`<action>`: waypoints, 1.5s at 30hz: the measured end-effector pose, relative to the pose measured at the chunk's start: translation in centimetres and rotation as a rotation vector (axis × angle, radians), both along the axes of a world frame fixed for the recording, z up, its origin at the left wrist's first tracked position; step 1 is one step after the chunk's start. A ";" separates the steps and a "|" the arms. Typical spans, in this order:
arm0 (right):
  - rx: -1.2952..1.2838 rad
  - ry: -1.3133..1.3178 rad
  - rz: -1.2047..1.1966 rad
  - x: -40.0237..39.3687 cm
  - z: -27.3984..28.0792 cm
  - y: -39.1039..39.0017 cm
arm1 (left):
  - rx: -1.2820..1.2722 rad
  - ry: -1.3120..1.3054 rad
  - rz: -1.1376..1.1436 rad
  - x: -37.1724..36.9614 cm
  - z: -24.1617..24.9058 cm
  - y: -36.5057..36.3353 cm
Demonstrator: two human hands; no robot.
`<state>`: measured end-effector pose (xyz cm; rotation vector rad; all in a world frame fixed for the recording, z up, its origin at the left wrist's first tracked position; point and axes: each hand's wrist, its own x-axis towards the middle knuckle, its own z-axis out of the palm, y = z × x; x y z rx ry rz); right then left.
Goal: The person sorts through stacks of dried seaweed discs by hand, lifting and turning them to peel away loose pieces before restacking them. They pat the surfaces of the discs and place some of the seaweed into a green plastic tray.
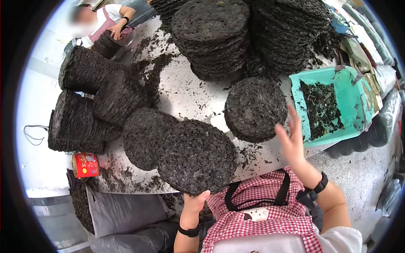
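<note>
A round, dark seaweed-like disc (pixel 197 157) is held at its near edge by my left hand (pixel 197 201), whose thumb shows on top while the other fingers are hidden beneath. Partly under that disc lies another dark round one (pixel 145 137). My right hand (pixel 292 139) is raised with its fingers apart and nothing in it, just right of a small round stack (pixel 255 109). To the right of that hand is a turquoise tray (pixel 298 90) with dark scraps (pixel 321 107) in it.
Tall dark stacks (pixel 211 38) stand at the back of the white table (pixel 185 97). More stacks (pixel 76 122) lie on their sides at the left, near a red can (pixel 85 165). Another person (pixel 109 21) handles a stack at the far left. Grey bags lie below the table's edge.
</note>
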<state>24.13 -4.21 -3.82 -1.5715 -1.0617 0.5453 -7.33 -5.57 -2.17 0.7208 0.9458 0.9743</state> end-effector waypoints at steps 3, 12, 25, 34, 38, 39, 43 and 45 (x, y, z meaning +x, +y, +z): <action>-0.043 0.103 0.668 -3.7 5.0 -1.6 | 0.025 0.076 -0.066 0.8 0.2 -0.4; 0.011 0.102 0.636 -4.7 6.8 -1.6 | 0.148 0.167 -0.078 0.9 0.2 -0.3; 0.103 0.070 -0.076 3.3 5.5 -1.7 | 0.078 0.102 0.085 0.1 0.5 -0.3; 0.086 -0.457 0.734 -3.6 5.3 -2.0 | 0.043 0.142 -0.105 2.4 0.4 -1.2; 0.148 -0.420 0.873 -6.9 4.7 -2.2 | 0.087 0.024 -0.174 3.7 0.5 -1.2; 0.159 -0.401 0.851 -6.9 4.8 -2.1 | 0.097 -0.020 -0.176 3.6 0.4 -1.0; 0.129 -0.170 0.715 -6.5 5.8 -2.3 | 0.036 0.179 -0.108 2.7 1.2 -0.9; 0.146 -0.004 0.448 -5.5 6.0 -2.0 | 0.025 0.185 -0.048 2.5 1.6 -0.9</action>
